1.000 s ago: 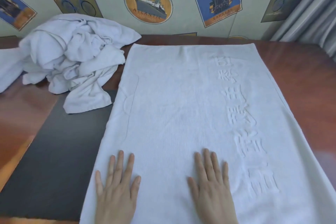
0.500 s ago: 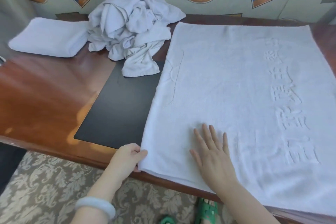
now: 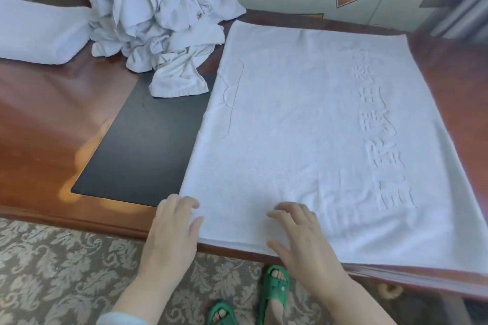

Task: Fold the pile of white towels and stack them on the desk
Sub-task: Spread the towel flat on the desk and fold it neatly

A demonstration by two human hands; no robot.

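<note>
A white towel [image 3: 303,126] lies flat on a wooden desk [image 3: 39,119] beside a rumpled pile of towels [image 3: 163,21]; the left hand [image 3: 171,227] at its near corner and the right hand [image 3: 298,237] on its near edge have bent fingers, grip unclear.

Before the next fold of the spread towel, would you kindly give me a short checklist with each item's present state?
1. The spread towel lies flat and smooth on the desk: ok.
2. The left hand is at the towel's near left corner: ok.
3. The right hand is on the towel by its near edge: ok.
4. Either hand is actually pinching the cloth: cannot tell.
5. The unfolded pile is free of the spread towel's far left corner: cannot tell, as they meet closely there.
6. The folded towel lies left of the pile, ready as the stack's base: ok.
</note>
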